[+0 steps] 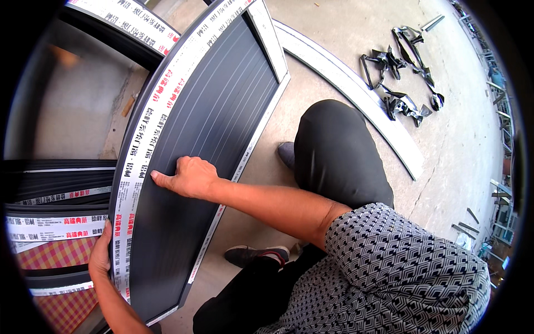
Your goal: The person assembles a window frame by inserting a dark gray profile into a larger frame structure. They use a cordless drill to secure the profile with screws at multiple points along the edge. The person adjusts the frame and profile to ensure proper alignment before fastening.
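Note:
A large dark grey framed panel [208, 125] with fine lengthwise lines leans in front of me. Printed white protective film [142, 131] covers its curved frame. My left hand [100, 253] grips the outer left edge of the frame low down, some of its fingers hidden behind it. On the panel's dark face rests my right hand [191, 178], its fingers curled under and its thumb stretched toward the inner edge of the frame. Whether those curled fingers hold anything is hidden.
Dark film-wrapped profiles [61, 192] and red-and-yellow checked cloth [55, 253] lie at left. A curved white strip [356, 92] lies on the concrete floor [445, 72] beyond my knee [336, 150], with crumpled black plastic [403, 106] beside it. Metal pieces line the far right.

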The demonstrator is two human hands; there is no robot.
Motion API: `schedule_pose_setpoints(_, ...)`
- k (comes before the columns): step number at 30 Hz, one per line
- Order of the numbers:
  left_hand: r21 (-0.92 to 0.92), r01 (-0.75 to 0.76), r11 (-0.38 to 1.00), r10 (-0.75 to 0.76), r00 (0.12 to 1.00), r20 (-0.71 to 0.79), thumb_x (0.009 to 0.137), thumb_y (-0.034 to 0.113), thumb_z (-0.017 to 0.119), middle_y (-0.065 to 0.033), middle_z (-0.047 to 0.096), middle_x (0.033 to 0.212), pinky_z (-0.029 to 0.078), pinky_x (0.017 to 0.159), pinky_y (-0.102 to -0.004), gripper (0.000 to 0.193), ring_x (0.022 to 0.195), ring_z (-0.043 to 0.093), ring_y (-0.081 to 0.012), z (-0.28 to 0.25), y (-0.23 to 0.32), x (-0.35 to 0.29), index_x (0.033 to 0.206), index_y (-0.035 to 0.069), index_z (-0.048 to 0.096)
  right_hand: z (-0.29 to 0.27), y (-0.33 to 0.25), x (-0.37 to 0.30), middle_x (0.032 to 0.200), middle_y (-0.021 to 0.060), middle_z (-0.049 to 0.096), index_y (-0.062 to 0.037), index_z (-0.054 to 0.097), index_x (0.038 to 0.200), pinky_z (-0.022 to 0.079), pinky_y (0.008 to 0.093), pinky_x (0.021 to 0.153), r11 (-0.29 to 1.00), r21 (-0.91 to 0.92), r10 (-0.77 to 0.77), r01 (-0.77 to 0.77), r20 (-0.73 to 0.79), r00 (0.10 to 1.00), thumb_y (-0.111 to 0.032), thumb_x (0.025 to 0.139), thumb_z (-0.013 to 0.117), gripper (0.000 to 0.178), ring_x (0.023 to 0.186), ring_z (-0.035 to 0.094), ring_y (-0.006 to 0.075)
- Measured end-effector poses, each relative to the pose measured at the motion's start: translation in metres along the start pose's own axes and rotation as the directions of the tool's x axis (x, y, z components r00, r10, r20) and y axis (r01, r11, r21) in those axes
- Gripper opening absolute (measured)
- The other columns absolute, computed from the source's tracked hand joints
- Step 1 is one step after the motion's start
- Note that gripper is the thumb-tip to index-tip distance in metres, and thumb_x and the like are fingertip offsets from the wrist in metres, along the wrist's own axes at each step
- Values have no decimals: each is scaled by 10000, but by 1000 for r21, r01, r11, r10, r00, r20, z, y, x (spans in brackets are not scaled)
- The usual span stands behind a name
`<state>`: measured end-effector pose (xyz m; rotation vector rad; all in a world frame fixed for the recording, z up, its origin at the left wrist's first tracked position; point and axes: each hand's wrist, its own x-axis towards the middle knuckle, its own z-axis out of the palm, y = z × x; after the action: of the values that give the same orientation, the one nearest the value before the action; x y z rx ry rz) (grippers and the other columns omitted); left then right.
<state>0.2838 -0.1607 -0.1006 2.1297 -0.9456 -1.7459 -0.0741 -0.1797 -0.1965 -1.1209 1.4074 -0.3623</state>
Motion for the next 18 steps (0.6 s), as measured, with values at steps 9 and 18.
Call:
schedule_pose_setpoints(9,-11,10,1000,-11,999,-46,982,636,633,-129,707,1266,506,978,-328,782,1100,655,-205,10,4,-1,1406,-21,616,9,2,1,734,161,708,-32,652,785,560,448,695,982,17,-182,187,-159,970,-549,960,629,546,719,714,345)
schedule_pose_setpoints(18,67,-35,997,42,993,-112,993,663,590,-145,721,1222,528,934,-331,804,1040,679,-220,34,14,-15,1360,-50,644,15,2,-4,700,167,665,-42,561,797,501,508,603,857,-61,-488,511,-411,770,-243,983,625,281,645,649,400)
